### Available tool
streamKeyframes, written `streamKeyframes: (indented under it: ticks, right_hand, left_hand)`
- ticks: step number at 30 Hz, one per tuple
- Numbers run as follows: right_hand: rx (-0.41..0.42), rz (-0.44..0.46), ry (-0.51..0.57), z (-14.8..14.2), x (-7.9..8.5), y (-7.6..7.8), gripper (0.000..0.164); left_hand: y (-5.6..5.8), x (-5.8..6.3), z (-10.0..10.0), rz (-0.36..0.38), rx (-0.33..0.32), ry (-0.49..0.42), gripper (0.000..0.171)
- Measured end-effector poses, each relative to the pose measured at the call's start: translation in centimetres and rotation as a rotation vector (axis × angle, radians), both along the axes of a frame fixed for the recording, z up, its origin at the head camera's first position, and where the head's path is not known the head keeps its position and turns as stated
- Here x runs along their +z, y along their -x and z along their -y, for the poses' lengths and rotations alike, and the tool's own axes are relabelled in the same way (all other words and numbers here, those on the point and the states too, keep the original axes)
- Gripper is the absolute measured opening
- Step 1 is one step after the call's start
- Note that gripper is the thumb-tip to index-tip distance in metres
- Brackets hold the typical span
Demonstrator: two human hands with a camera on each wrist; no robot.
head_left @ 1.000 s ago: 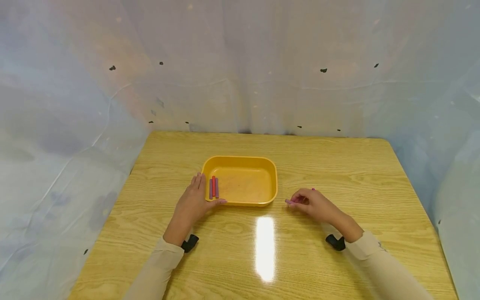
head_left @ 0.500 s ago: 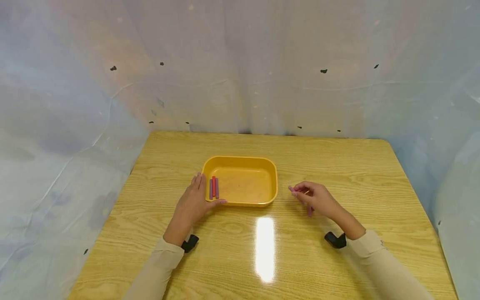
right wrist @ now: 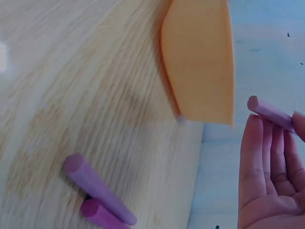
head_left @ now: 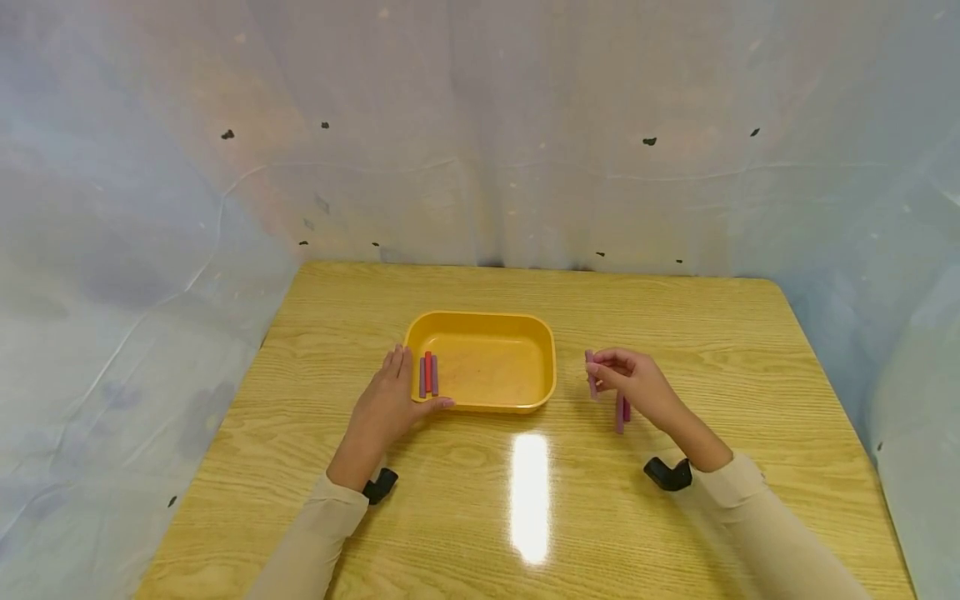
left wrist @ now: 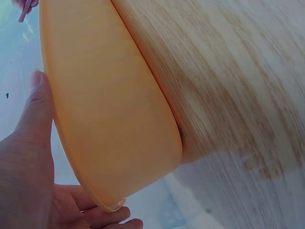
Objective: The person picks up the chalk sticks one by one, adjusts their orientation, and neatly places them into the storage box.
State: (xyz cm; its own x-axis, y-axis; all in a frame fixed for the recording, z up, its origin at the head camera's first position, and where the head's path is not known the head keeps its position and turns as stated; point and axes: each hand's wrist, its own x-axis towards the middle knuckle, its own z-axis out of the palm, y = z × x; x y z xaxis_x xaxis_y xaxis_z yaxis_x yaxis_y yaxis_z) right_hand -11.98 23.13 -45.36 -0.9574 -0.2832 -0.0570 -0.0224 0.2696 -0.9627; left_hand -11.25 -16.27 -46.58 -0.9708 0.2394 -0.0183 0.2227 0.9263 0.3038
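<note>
A yellow tray (head_left: 491,371) sits on the table, and my left hand (head_left: 384,404) rests against its left end. The fingers lie straight along the left rim, and the thumb lies on the front rim. Inside the tray's left end, a red chalk stick (head_left: 428,375) lies between two purple chalk sticks (head_left: 422,382). To the right of the tray, my right hand (head_left: 639,385) pinches another purple chalk stick (right wrist: 269,113) between thumb and fingertips, raised off the table. Below this hand, a purple chalk stick (right wrist: 97,186) and a magenta chalk stick (right wrist: 102,214) lie side by side.
The wood-grain table (head_left: 465,517) extends around the tray, with a bright light reflection in front of it. Pale plastic sheeting (head_left: 480,142) hangs behind and on both sides. A black wrist device (head_left: 667,475) shows beneath the right wrist.
My right hand has lifted a purple chalk stick from the table, moved slightly away from me and turned the stick lengthwise. The two sticks beneath have come into sight. The left hand stays put.
</note>
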Motion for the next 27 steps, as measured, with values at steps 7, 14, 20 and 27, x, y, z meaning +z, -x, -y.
streamKeyframes:
  ticks: [7, 14, 20, 27]
  right_hand:
    - [-0.030, 0.031, 0.075, 0.3, 0.4, 0.4, 0.039]
    - [-0.046, 0.054, 0.127, 0.9, 1.3, 0.7, 0.042]
    - [-0.058, 0.078, 0.135, 1.7, 1.7, 0.9, 0.039]
    - [-0.069, 0.081, 0.146, 2.6, 1.6, 1.4, 0.041]
  left_hand:
    - [0.0, -0.1, 0.0, -0.014, -0.001, -0.001, 0.121]
    - [0.2, -0.4, 0.0, -0.016, 0.000, 0.003, 0.122]
    - [0.3, -0.4, 0.1, -0.017, -0.007, -0.001, 0.121]
    - [0.2, 0.0, 0.0, -0.008, -0.007, 0.005, 0.122]
